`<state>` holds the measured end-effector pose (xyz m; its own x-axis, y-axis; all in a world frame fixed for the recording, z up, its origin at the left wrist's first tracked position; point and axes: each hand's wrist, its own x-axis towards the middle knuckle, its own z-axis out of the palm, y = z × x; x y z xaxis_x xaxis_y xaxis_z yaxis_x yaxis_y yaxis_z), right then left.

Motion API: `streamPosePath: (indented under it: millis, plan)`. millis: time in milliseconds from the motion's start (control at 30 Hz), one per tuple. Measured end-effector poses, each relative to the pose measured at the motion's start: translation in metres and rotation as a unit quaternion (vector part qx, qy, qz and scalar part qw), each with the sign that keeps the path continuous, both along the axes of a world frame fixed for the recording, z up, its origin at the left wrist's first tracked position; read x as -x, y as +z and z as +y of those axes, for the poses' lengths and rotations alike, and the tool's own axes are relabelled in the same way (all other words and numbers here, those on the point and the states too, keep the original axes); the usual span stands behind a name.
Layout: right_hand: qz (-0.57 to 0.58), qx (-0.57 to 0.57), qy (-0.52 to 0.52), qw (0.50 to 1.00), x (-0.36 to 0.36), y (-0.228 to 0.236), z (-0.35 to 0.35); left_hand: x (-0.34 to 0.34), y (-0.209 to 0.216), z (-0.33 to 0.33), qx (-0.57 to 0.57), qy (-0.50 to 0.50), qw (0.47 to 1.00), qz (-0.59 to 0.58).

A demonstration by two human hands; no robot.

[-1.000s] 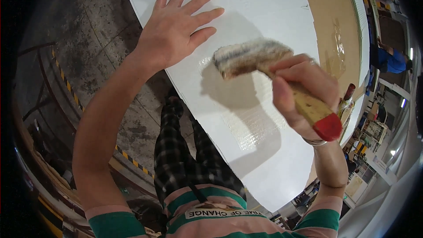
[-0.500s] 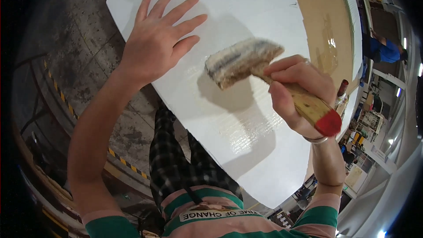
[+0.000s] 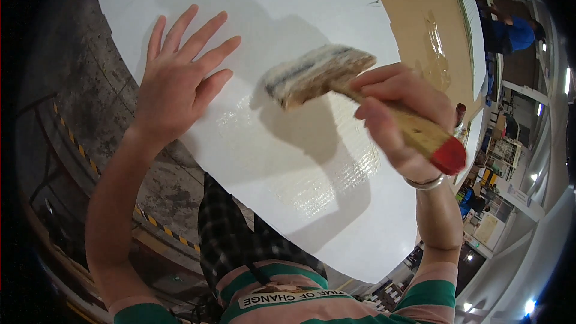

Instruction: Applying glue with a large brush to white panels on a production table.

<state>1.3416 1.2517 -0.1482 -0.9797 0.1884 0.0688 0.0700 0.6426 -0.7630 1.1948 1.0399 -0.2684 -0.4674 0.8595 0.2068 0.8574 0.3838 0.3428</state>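
**Broad brush (image 3: 318, 78) held over a wet patch (image 3: 327, 183) on a white sheet (image 3: 393, 222)**

The brush hangs above the middle of the white sheet, its shadow falling on the surface beneath, so the two look apart. Its wide, shaggy head is pale with a dark streak, and its wooden handle ends in red. The right hand (image 3: 408, 117) is closed around that handle, thumb on one side and fingers on the other, with a band (image 3: 425, 183) at the wrist. The left hand (image 3: 177, 87) holds nothing; its fingers are spread wide over the left part of the sheet, and whether they touch it I cannot tell.

The sheet is smooth and mostly matte, but the wet patch shines in fine ridges across its middle and toward its near side. A small dark mark (image 3: 373, 3) sits near its far right edge.

Along the sheet's right side lies a tan board (image 3: 414, 6) with a glossy streak (image 3: 435, 39) on it. Also to the right, partly behind the right hand, shows a dark red cylinder (image 3: 460, 112).

Left of the sheet is a stained grey floor (image 3: 111, 78) crossed by yellow-and-black striped tape (image 3: 75, 138). At its near edge are the wearer's checked trousers (image 3: 225, 228) and striped shirt (image 3: 282, 294). Well off to the right, a person in blue (image 3: 521, 33) is in a cluttered workroom with bright lamps (image 3: 567, 81).
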Motion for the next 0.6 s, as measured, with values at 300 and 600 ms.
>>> streamPosePath:
  millis: [300, 600]
  plan:
    - [0.001, -0.061, 0.060, 0.996, -0.001, 0.002, 0.001, 0.001, -0.002, -0.002, -0.009, -0.009, 1.000, -0.002]
    - [-0.057, 0.016, 0.036, 0.998, -0.011, 0.006, 0.035, 0.000, 0.000, -0.003, 0.005, -0.008, 1.000, -0.009]
